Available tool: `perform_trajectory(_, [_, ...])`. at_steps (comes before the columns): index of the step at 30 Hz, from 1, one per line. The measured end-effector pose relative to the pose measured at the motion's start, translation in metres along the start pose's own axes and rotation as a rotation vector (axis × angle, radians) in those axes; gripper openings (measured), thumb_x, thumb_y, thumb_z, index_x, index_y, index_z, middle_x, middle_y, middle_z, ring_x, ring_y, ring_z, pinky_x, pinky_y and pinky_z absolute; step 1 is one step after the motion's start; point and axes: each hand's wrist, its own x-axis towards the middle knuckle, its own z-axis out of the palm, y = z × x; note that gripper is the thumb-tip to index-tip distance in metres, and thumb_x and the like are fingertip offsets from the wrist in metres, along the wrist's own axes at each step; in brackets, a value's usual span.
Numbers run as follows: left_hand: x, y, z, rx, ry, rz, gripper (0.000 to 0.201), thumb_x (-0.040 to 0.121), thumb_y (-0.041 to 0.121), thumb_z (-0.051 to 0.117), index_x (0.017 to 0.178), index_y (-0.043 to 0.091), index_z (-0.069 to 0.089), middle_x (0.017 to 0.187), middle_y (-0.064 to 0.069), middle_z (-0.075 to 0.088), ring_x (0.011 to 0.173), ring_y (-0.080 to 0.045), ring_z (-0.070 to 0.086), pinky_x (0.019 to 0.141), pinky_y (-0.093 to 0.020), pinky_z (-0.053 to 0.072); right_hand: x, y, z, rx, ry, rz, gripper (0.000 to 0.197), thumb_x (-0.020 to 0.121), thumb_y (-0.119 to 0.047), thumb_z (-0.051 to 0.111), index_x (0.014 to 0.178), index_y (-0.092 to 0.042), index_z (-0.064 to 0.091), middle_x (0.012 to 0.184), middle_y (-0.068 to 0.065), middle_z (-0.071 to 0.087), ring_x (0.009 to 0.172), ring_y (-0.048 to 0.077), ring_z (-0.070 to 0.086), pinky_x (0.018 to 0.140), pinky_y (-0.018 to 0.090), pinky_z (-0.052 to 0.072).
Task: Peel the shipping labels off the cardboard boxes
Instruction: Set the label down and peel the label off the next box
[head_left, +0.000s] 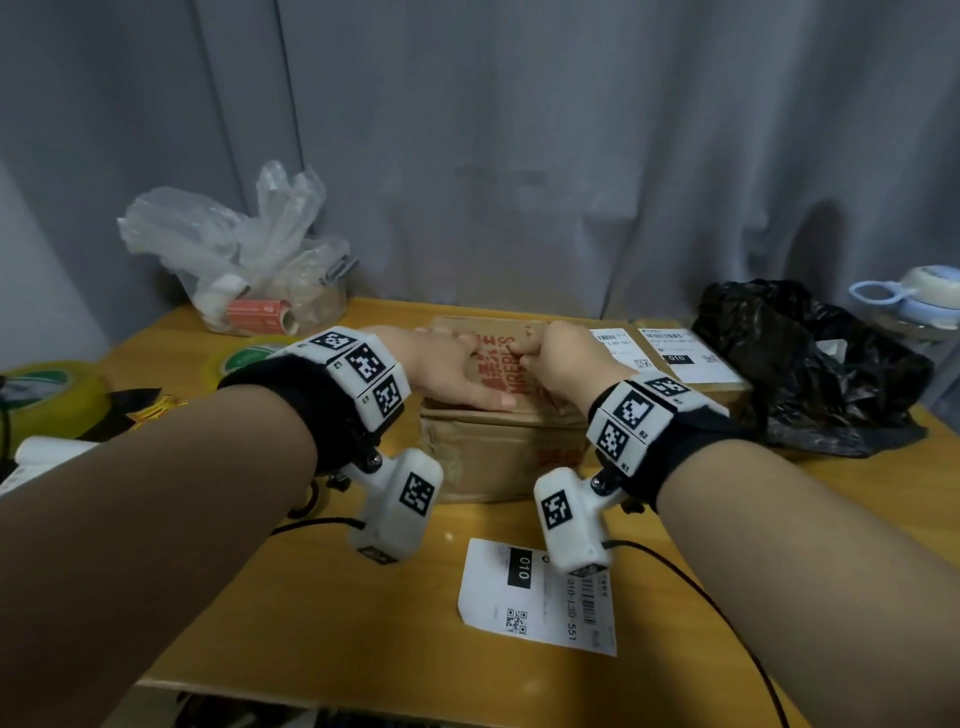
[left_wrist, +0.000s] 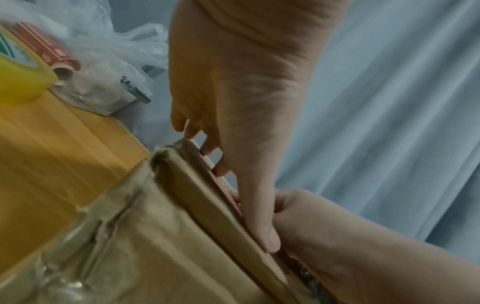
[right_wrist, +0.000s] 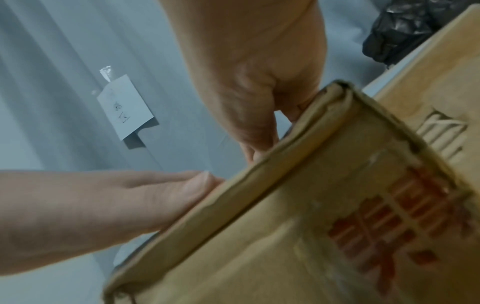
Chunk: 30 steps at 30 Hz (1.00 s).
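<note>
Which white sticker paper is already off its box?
The shipping label lying flat on the table at the front. The other labels are still stuck on the cardboard box at the back right.

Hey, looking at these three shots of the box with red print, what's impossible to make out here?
1. Whether the brown cardboard box with red print carries a label on top: head view, left hand and right hand cover it.
2. What the right hand's curled fingers pinch: right wrist view, box edge hides the fingertips.
3. Small text on the loose white shipping label: head view, too small, partly behind the wrist camera.
4. Second box's labels: blurred.
</note>
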Motion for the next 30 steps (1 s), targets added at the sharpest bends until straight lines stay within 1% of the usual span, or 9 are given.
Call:
perform_trajectory(3, [-0.01,0.008,-0.001,0.033,-0.066,0.047,0.106,0.073,0.076,0.05,0.153,0.022,0.004,0.161,-0.004,0.006,0.146,-0.026,0.014,0.117,-0.038,0.017,-0.005,0.004,-0.006,-0.041,-0.117,-0.067,0.038,0.096,-0.023,0.05,0.133,-0.025,0.055,0.135,0.003,0.055,0.118,0.023,0.055,0.104,0.033,0.042])
perform_trajectory(5, [-0.011,0.008,0.0,0.048,-0.021,0.084,0.105,0.073,0.072,0.056,0.153,0.022,0.008,0.16,-0.004,0.013,0.144,-0.024,0.022,0.116,-0.036,0.022,-0.012,0.01,-0.012,-0.069,-0.194,-0.117,0.044,0.096,-0.028,0.05,0.14,-0.028,0.045,0.148,0.002,0.039,0.13,0.022,0.045,0.108,0.029,0.033])
perform_trajectory(7, [-0.009,0.003,-0.001,0.052,0.039,0.121,0.096,0.075,0.067,0.059,0.15,0.021,0.02,0.154,-0.003,0.03,0.136,-0.022,0.036,0.111,-0.033,0.031,-0.017,0.014,-0.018,-0.026,-0.215,-0.14,0.047,0.094,-0.033,0.053,0.141,-0.031,0.044,0.15,-0.001,0.037,0.132,0.019,0.042,0.107,0.025,0.031])
perform_trajectory(11, [0.002,-0.01,-0.003,0.147,0.18,0.078,0.071,0.084,0.057,0.056,0.144,0.023,0.038,0.134,-0.002,0.054,0.116,-0.023,0.053,0.091,-0.031,0.043,-0.015,0.014,-0.018,0.118,-0.172,-0.196,0.044,0.092,-0.025,0.059,0.135,-0.022,0.053,0.139,-0.002,0.052,0.128,0.015,0.048,0.097,0.018,0.034])
perform_trajectory(17, [0.021,-0.016,0.0,0.166,0.331,-0.009,0.045,0.086,0.042,0.059,0.128,0.024,0.056,0.122,-0.004,0.062,0.11,-0.027,0.058,0.088,-0.036,0.051,-0.001,0.002,-0.01,0.095,-0.11,-0.244,0.039,0.091,-0.016,0.06,0.13,-0.014,0.058,0.135,0.0,0.057,0.126,0.017,0.051,0.102,0.021,0.036])
perform_trajectory(20, [0.023,-0.014,-0.003,0.168,0.381,-0.001,0.037,0.081,0.039,0.065,0.109,0.017,0.058,0.111,-0.004,0.061,0.103,-0.027,0.058,0.076,-0.033,0.045,0.001,0.001,-0.013,0.09,-0.075,-0.243,0.037,0.089,-0.014,0.063,0.125,-0.012,0.062,0.129,0.002,0.063,0.12,0.015,0.056,0.098,0.019,0.041])
perform_trajectory(23, [0.018,-0.007,-0.005,0.127,0.393,0.001,0.022,0.083,0.036,0.061,0.091,0.018,0.052,0.1,-0.005,0.059,0.094,-0.026,0.057,0.073,-0.032,0.04,-0.005,0.001,-0.02,0.114,-0.028,-0.25,0.031,0.088,-0.014,0.064,0.119,-0.011,0.066,0.123,0.004,0.066,0.105,0.011,0.057,0.083,0.017,0.04])
perform_trajectory(26, [0.01,0.004,-0.003,0.072,0.406,0.068,0.022,0.09,0.034,0.053,0.094,0.013,0.059,0.093,-0.006,0.06,0.092,-0.026,0.057,0.074,-0.03,0.04,-0.018,0.006,-0.028,0.113,0.016,-0.258,0.03,0.088,-0.019,0.064,0.117,-0.011,0.067,0.122,0.005,0.064,0.097,0.01,0.052,0.079,0.019,0.037])
perform_trajectory(30, [-0.004,0.023,0.006,-0.028,0.39,0.158,0.027,0.093,0.033,0.052,0.102,0.01,0.063,0.098,-0.007,0.066,0.091,-0.024,0.059,0.072,-0.03,0.039,-0.033,0.013,-0.033,0.09,0.044,-0.259,0.023,0.089,-0.019,0.063,0.11,-0.012,0.069,0.113,0.003,0.067,0.091,0.008,0.053,0.077,0.019,0.038])
